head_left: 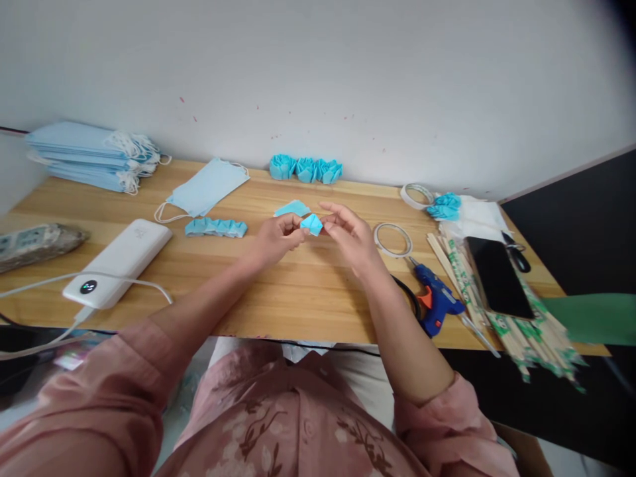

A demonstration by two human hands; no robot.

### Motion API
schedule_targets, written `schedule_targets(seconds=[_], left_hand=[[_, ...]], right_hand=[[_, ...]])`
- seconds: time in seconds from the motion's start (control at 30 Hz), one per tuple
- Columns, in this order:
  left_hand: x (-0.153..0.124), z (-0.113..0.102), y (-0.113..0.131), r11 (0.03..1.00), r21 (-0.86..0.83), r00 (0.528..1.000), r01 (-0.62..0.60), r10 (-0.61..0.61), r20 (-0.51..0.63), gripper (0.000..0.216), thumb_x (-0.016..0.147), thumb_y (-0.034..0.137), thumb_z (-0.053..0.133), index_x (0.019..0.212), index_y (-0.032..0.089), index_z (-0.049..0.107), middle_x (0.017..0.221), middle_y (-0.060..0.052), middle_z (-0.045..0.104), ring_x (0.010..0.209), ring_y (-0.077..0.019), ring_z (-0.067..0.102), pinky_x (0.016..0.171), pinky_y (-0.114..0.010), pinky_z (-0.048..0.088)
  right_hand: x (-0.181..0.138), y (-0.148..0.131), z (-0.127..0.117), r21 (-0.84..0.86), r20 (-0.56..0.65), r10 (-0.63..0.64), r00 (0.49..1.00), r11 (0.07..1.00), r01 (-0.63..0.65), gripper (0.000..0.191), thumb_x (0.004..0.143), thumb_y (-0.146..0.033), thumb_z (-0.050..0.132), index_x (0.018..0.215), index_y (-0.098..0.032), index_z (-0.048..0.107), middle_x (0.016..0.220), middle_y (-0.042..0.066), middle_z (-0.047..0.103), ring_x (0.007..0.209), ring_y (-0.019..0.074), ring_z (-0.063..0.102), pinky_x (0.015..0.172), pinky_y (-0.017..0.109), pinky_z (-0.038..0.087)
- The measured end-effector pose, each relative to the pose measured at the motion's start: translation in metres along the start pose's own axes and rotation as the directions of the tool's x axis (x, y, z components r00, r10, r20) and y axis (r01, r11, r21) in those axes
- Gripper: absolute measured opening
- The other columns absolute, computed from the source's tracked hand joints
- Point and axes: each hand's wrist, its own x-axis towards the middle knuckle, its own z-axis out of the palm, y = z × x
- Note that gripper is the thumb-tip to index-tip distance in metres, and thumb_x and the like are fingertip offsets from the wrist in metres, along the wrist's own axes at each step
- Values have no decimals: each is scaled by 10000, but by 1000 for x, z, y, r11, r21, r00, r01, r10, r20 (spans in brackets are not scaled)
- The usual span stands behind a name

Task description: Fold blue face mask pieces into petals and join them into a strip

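Observation:
My left hand [276, 237] and my right hand [350, 233] meet over the middle of the wooden table [308, 291]. Both pinch a small folded piece of blue mask fabric [312, 224] between their fingertips. Just behind it lies another flat blue fabric piece [292, 209]. A pleated blue strip [216, 228] lies to the left of my left hand. A row of three blue fabric flowers [305, 169] stands against the wall beyond my hands.
A stack of blue face masks [89, 156] and one loose mask [206, 189] lie at the back left, a white power bank [119, 262] with cable in front. On the right are tape rolls [392, 238], a blue glue gun [440, 299], a phone [498, 278] on wrapped chopsticks [527, 331].

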Motion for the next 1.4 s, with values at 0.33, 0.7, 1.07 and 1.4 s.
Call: schedule_targets(seconds=[0.33,0.7,1.07,1.4], left_hand=[[1,2,3,995,-101,998,7,-13,-57,256,752,394,664,710,186,521,584,47,502,528,-76,451,552,-226,397],[1,-1,0,996,-89,999,15,-18,-42,350,799,499,648,694,168,596,595,26,540,547,-82,472,563,-229,391],[3,-4,-1,995,-47,995,88,-90,-45,353,755,468,657,603,170,544,537,25,507,513,-76,447,523,-220,367],[4,-4,1,989,-7,989,147,-147,-24,299,786,371,641,594,159,556,510,22,510,503,-71,454,503,-205,358]], right_hand=[[-1,2,5,49,11,38,999,998,-38,378,796,-352,680,1146,-216,636,930,24,713,877,155,664,864,335,523],[-2,2,6,-6,3,15,1000,1000,-15,311,802,-304,663,1094,-214,606,828,-11,699,762,130,641,754,290,501],[-8,-4,3,-382,101,-200,974,897,224,123,866,-230,607,956,-258,686,932,1,736,832,171,672,816,323,518],[-7,-6,0,-472,168,-185,968,847,243,109,916,-306,587,894,-244,674,882,3,721,809,183,644,783,314,472]])
